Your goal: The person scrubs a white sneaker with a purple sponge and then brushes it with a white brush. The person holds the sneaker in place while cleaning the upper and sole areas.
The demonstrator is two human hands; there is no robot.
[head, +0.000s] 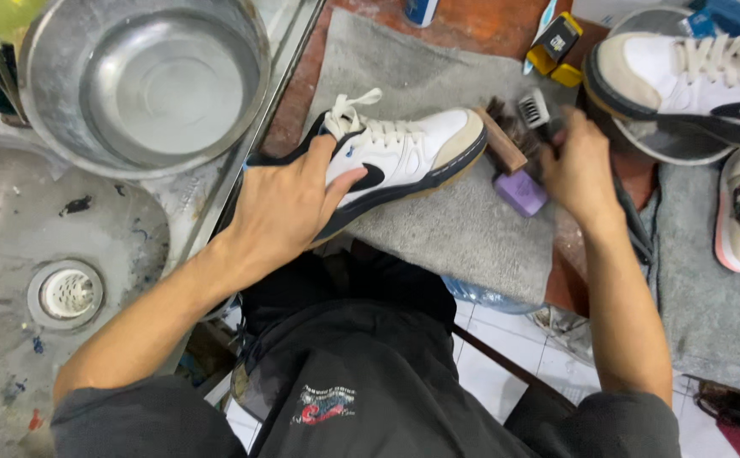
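Sneaker [395,157] cleaning looks midway: the white low-top with navy trim lies on its side on the grey towel [463,229] at the table's near edge, its upper looking clean while the toe cap stays dingy. Left hand [281,208] clamps over the heel and collar, fingers spread. Right hand [578,165], just off the toe, closes loosely among 2 brushes, a wooden-backed one [499,140] and a purple-handled one [520,192]; which it grips I cannot tell.

Sneaker heel [251,170] under left palm
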